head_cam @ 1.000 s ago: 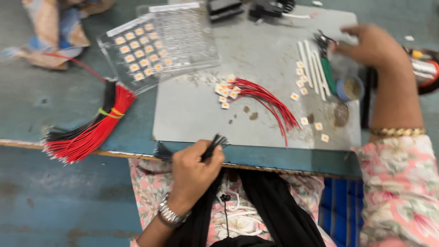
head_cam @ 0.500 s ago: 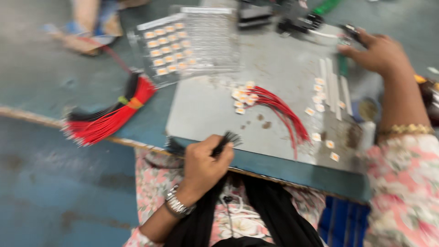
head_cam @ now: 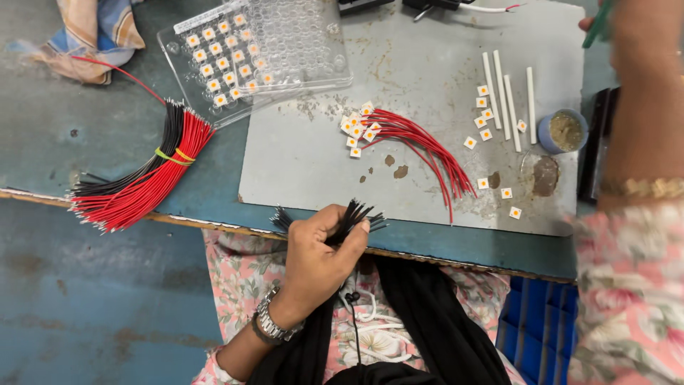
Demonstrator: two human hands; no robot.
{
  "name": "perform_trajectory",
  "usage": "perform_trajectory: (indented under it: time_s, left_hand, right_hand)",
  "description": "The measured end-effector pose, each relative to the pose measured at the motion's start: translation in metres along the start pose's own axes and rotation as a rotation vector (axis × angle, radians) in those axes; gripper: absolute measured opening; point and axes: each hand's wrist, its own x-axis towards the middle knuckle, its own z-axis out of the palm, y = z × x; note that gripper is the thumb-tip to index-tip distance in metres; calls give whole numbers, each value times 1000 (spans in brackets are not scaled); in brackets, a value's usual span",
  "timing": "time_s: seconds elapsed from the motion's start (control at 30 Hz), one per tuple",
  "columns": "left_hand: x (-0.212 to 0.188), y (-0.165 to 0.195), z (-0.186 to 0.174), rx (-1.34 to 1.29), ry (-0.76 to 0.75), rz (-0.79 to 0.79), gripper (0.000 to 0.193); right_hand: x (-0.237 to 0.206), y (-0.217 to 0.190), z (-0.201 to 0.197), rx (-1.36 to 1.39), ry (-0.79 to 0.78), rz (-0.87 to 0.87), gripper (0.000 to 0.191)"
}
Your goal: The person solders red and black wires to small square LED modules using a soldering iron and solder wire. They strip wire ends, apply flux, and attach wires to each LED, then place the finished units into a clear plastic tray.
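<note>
Our left hand (head_cam: 317, 257) clenched round black wires (head_cam: 350, 217), right hand (head_cam: 605, 18) mostly out of frame (grip unclear), loose red wires (head_cam: 420, 139) and clear tray (head_cam: 299, 43) beyond

left hand (head_cam: 317, 257): bare, no rings seen
left wrist: silver metal link watch (head_cam: 269, 322) at 7 o'clock of the hand, with a dark band beside it
right hand (head_cam: 605, 18): mostly cut off at the frame's 1 o'clock corner
right wrist: gold bangle (head_cam: 645, 187), ribbed
sleeves (head_cam: 627, 292): pink floral print with green leaves
lap: same floral cloth
scarf (head_cam: 427, 321): black, draped down the middle, 6 o'clock
cable (head_cam: 354, 314): thin, black, over white cord
</note>
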Motion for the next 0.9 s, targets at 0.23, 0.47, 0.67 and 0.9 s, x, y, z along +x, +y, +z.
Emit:
perform_trajectory:
  time_s: [0.23, 0.47, 0.67, 0.9]
  left_hand:
    - [2, 0, 8, -62, -77, -7, 16]
    - [3, -1, 9, -42, -107, -16, 17]
    - [2, -4, 10, -27, -101, -19, 20]
    - [2, -5, 8, -126, -131, -21, 18]
  right_hand:
    - [-205, -100, -10, 893, -454, 289, 73]
    - [-281, -125, 29, 815, -916, 685, 95]
    - [-288, -124, 30, 816, -1003, 696, 94]
    - [-290, -124, 33, 786, -966, 742, 95]
